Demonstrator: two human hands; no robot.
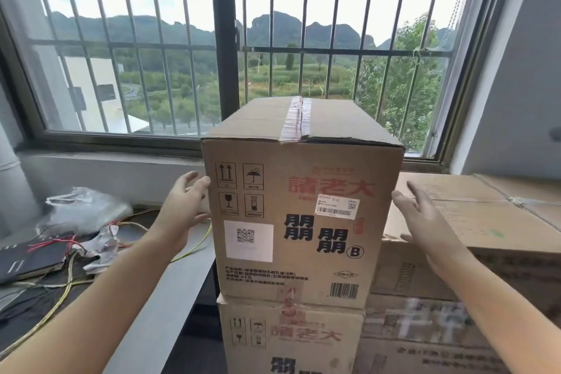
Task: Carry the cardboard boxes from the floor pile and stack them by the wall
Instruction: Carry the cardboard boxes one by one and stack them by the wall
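We hold our left hand [185, 206] and right hand [425, 222] open, gripping nothing, either side of the top box [300, 206], stacked squarely on another box [291, 340] beneath the window [224, 48], apparently steadying it.

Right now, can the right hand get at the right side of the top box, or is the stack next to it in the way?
Probably yes. The right hand hovers open beside the top box, above the lower neighbouring stack, so that side looks exposed.
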